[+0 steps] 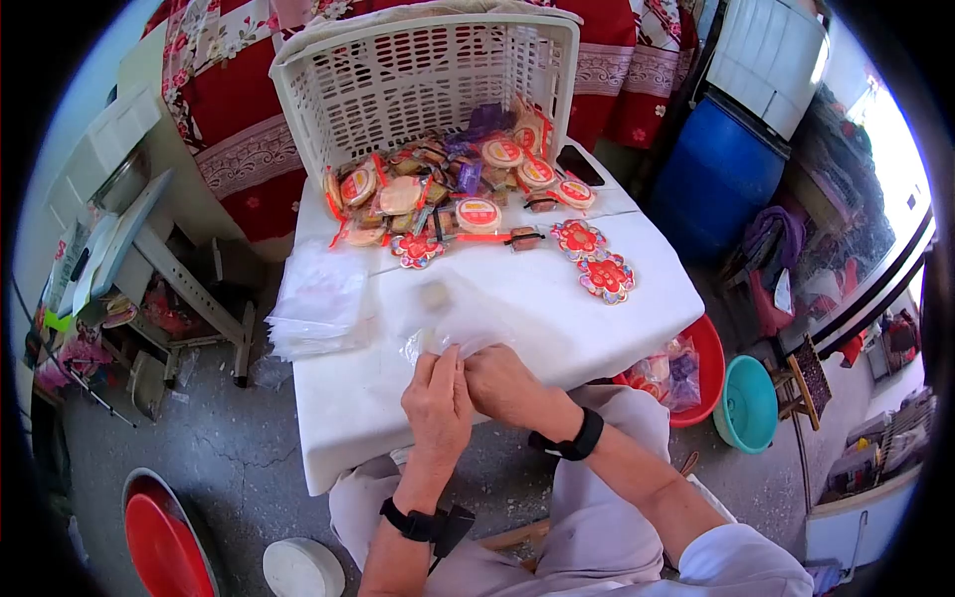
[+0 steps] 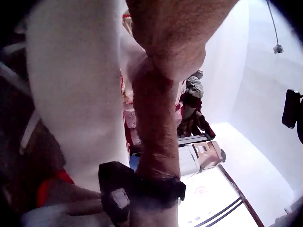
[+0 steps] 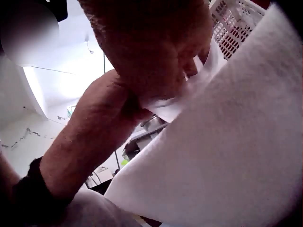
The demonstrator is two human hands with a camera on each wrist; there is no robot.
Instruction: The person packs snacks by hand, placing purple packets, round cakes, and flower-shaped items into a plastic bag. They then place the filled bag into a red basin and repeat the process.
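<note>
Bag of clear film (image 1: pixel 458 324), pinched in left hand (image 1: pixel 436 406) and right hand (image 1: pixel 509 383) over near side of worktop (image 1: pixel 587 336); perhaps apt to split under hard tugging, or slip through slackened grip.

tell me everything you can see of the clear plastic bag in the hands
The bag looks like thin, clear, glossy plastic, crinkled where held, blurred beyond. It spreads over the near part of the white-covered table, its near end held by the left hand and right hand. A small brownish piece shows there; whether inside or beneath is unclear.
</note>
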